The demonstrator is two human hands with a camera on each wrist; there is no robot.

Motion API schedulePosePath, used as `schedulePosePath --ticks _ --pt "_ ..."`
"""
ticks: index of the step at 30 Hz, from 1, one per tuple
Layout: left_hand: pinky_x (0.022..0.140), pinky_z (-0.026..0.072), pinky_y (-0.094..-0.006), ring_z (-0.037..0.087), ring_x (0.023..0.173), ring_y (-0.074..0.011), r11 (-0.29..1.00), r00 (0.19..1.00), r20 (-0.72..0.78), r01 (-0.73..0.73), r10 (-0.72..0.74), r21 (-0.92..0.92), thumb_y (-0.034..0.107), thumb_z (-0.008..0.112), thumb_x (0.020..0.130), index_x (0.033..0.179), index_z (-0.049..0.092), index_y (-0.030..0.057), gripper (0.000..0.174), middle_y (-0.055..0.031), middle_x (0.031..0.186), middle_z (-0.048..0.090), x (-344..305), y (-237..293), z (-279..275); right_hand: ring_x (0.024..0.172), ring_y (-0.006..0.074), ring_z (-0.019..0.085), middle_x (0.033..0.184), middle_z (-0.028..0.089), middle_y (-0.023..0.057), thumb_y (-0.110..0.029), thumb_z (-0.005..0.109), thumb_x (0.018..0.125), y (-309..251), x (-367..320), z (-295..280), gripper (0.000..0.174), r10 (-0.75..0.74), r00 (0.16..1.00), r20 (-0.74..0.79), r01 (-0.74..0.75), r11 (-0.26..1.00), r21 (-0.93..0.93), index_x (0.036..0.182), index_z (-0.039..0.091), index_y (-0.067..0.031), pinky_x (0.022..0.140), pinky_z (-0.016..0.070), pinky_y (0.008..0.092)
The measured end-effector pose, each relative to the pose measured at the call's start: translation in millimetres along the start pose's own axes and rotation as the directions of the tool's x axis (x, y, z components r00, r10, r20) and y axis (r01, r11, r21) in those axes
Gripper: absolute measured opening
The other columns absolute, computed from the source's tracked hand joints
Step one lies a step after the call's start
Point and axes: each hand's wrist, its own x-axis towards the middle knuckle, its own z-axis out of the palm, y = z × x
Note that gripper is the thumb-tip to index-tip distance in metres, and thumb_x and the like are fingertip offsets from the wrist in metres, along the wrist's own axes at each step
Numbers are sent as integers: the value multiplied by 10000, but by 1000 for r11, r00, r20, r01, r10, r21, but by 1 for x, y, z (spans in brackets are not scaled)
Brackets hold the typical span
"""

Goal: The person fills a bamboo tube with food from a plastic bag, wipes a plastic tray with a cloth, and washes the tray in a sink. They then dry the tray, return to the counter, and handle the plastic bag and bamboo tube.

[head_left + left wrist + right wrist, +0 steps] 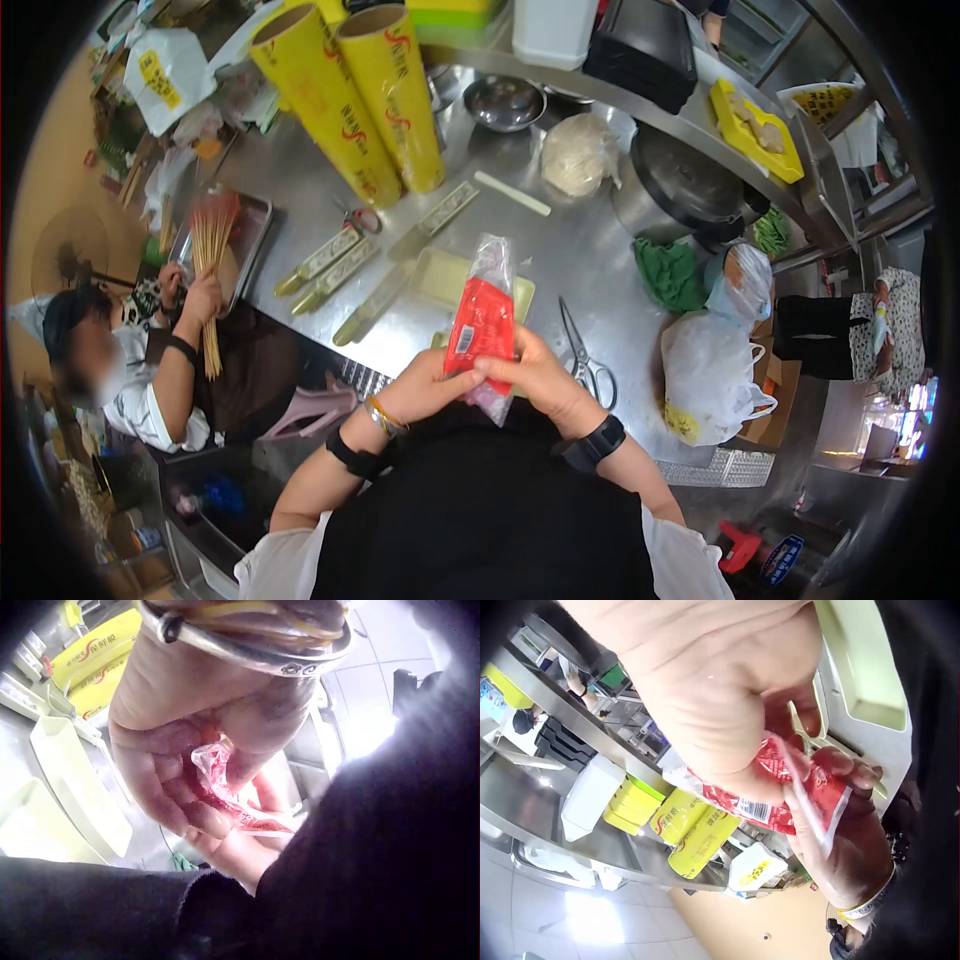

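Note:
Both hands hold a red plastic packet (pixel 484 320) with a barcode and a clear, crinkled upper end, close in front of the body in the head view. My left hand (pixel 425 385) pinches its lower left side between thumb and fingers. From the other side, my right hand (pixel 545 378) grips the lower edge, its thumb across the front. In the right wrist view the packet (pixel 772 814) bends between the two hands. Pale green trays (pixel 440 272) lie just beyond it. To the right of the right hand is a pair of scissors (pixel 588 365).
Two yellow rolls (pixel 390 110) stand at the back. A dough-like pale mass (pixel 578 155), a steel bowl (pixel 505 103), a lidded pot (pixel 680 180) and a white plastic bag (pixel 710 375) are on the steel table (pixel 600 270). At left, another person holds bamboo skewers (pixel 212 235).

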Motion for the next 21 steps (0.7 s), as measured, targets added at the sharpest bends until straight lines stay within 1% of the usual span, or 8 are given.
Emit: schedulePosePath --ticks 1,3,5,9,12,15,19,21 --pt "698 527 -256 633 760 -112 995 998 29 61 -59 -75 267 591 961 1128 599 13 304 -45 865 653 -4 1 -2 972 139 633 1087 661 71 -94 600 932 4 1 -3 301 28 998 -47 -33 994 -103 1215 565 2 872 519 297" --pt "772 538 -296 665 877 -176 976 990 38 137 -133 -170 349 522 985 1168 581 6 393 -88 957 669 -9 6 -12 1000 166 645 1096 664 78 -75 611 921 -5 4 -6 284 54 995 -84 -38 981 189 1197 579 -14 898 522 313" --pt "790 547 -319 676 930 -226 955 990 37 140 -135 -261 438 451 992 1190 559 -16 507 -139 1009 673 -12 19 -17 901 147 654 1019 673 65 -104 613 922 -11 5 -3 203 114 977 -178 -65 964 260 1112 619 -34 777 545 302" --pt "771 549 -315 675 912 -230 923 994 46 113 -103 -368 470 404 1001 1238 511 -18 554 -153 1025 666 -13 20 -22 762 118 626 913 658 42 -149 618 922 -2 5 -8 156 285 952 -108 -217 883 416 1041 626 -49 611 502 259" --pt "718 524 -278 654 838 -172 970 972 -231 -15 -42 -241 325 456 1014 1270 483 19 400 -96 1016 635 -14 24 -20 640 94 557 820 620 20 -165 623 918 3 9 -8 125 346 937 -40 -288 835 468 986 612 -61 502 412 223" --pt "731 520 -272 647 840 -156 986 951 -301 -109 65 -130 207 530 979 1308 478 47 370 -95 1034 615 -19 33 -17 601 92 528 793 606 15 -149 610 918 5 10 -12 116 364 931 25 -320 779 540 987 598 -57 478 393 206" --pt "763 525 -273 646 855 -148 980 954 -234 -197 187 -20 98 591 924 1375 446 97 474 -104 1065 615 -19 27 -18 568 85 490 772 579 9 -156 601 921 13 11 -17 176 361 921 143 -375 729 573 1040 564 -32 460 369 204" --pt "786 528 -267 646 922 -166 964 966 -210 -98 152 248 48 560 915 1467 308 121 611 -69 1084 592 -19 37 -16 561 81 488 785 584 20 -185 607 920 14 10 -21 245 352 898 264 -439 673 595 1072 542 -5 479 393 201"
